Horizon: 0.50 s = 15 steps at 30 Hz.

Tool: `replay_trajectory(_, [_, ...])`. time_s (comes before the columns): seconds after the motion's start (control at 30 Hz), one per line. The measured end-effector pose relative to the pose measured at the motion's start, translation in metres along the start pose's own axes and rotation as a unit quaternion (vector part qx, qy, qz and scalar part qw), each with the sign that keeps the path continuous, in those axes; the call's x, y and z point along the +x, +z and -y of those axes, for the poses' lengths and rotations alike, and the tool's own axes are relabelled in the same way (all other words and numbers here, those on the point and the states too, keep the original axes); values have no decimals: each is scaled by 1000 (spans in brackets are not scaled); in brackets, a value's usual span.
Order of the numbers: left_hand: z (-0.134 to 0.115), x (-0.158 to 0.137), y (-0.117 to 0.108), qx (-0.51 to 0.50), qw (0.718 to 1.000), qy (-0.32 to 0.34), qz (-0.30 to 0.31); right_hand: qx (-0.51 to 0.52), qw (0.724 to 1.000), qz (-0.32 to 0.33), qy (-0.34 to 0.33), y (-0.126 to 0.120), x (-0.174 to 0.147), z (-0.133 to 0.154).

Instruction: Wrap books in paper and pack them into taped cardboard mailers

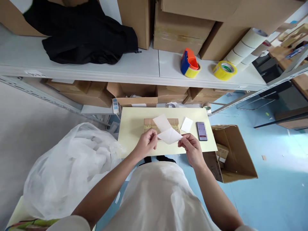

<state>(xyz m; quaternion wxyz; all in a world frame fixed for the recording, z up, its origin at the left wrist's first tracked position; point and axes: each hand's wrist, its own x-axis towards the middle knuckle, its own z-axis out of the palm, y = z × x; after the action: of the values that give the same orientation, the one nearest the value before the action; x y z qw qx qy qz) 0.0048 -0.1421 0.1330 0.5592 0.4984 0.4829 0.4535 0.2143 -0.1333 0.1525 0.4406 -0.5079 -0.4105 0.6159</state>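
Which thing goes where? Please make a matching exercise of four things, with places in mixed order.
Things:
1. thin translucent white sheet
2. dark rectangular phone
3. blue-and-orange plastic tape dispenser
4. black cloth garment

Places:
A. right side of pale yellow table
B. held between left hand and right hand
C. left part of pale grey upper shelf
D. beside round yellow tape roll

Pairs: 1-B; 2-A; 3-D; 4-C

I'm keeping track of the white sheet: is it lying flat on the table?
No, the sheet is bent and held between the left hand and right hand.
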Motion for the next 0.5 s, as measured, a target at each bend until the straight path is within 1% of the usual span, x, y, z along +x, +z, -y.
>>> replay_trajectory(0.1, [0, 9, -12, -10, 998, -36, -41, 24, 999, -14, 17, -12, 5, -3])
replay_trajectory(0.2, [-1, 23, -22, -25, 991, -56, -115, 38, 999, -30, 23, -23, 14, -9])
replay_trajectory(0.27, [0, 35, -29, -34, 984, -56, -168, 35, 998, -37, 27, -31, 21, -14])
replay_trajectory(0.33, [4, 51, -39, -27, 977, -42, -209, 33, 998, -47, 32, -39, 30, -20])
replay_trajectory(0.4, [9, 71, -51, 11, 971, -18, -237, 35, 997, -60, 35, -47, 40, -25])
replay_trajectory(0.5, [18, 106, -75, 118, 959, 10, -258, 47, 994, -96, 24, -59, 54, -29])
